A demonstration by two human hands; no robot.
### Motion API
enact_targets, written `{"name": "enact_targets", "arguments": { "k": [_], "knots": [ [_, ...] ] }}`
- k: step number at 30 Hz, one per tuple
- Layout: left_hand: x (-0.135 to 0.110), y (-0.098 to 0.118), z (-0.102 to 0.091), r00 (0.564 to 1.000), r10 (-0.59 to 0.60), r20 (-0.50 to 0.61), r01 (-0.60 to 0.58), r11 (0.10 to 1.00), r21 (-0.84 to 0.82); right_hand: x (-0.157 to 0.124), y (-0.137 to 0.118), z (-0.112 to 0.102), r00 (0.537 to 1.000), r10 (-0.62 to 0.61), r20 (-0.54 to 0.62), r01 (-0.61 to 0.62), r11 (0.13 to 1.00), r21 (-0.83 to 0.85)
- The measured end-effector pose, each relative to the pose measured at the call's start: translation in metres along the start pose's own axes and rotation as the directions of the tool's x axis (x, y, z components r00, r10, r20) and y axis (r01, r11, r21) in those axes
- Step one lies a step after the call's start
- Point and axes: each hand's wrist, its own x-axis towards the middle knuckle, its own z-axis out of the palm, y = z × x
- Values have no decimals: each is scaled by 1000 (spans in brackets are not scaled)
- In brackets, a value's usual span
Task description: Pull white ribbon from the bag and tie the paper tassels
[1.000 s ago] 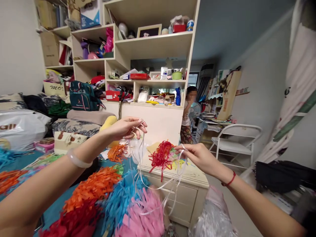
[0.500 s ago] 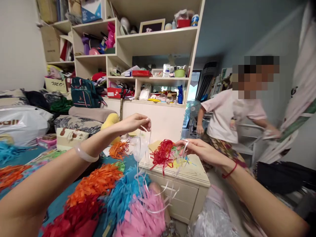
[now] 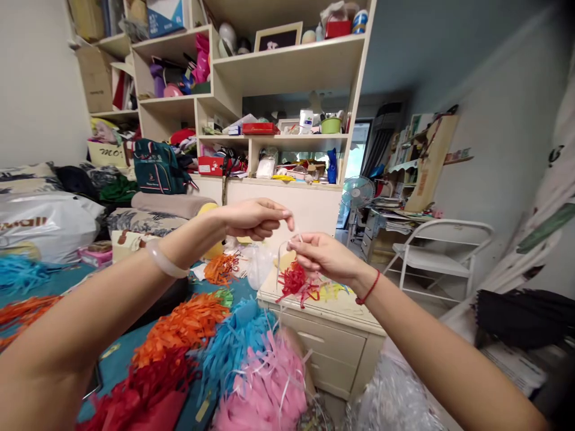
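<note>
Two bare hands meet in mid-air above a cluttered bedroom work area. The left hand (image 3: 254,218), a pale bangle (image 3: 164,264) on its wrist, has its grip pressed together on the upper end of thin white ribbon strands (image 3: 283,254). The right hand (image 3: 321,256), a red cord bracelet (image 3: 369,288) at its wrist, pinches the same strands just beside it, fingertips of the two hands nearly touching. The ribbon hangs in a small loop below the fingers, with loose strands trailing down over a pink tassel bundle (image 3: 265,389).

Under the right hand, a red shredded-paper tassel (image 3: 296,282) lies on the top of a cream drawer cabinet (image 3: 335,350). Blue (image 3: 233,347), orange (image 3: 188,323) and dark red tassel bundles (image 3: 135,392) lie heaped on the teal-covered bed (image 3: 114,353) below the left forearm. A smaller orange tassel (image 3: 220,269) sits farther back.

Behind stand open shelves (image 3: 287,66) crowded with boxes and bottles, a green backpack (image 3: 157,167), a small fan (image 3: 357,193) and a white folding chair (image 3: 438,254).
</note>
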Motion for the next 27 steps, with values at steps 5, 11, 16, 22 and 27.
{"name": "enact_targets", "arguments": {
  "k": [5,11,16,22,27],
  "knots": [
    [-42,-22,-59,970,1,-243,-7,1000,-25,-37,6,-37,994,108,8,-108,994,8],
    [-114,-35,-126,807,31,-590,-40,999,-2,-84,0,-79,978,188,-88,-187,982,29],
    [-143,-37,-160,633,25,-774,3,999,35,-101,-16,-97,962,178,-208,-169,984,58],
    [-121,-46,-147,687,-4,-727,16,1000,9,-97,-36,-100,925,131,-356,-100,989,106],
    [-89,-38,-116,813,16,-582,-51,998,-43,-90,-30,-81,939,113,-326,-79,990,115]
  ]
}}
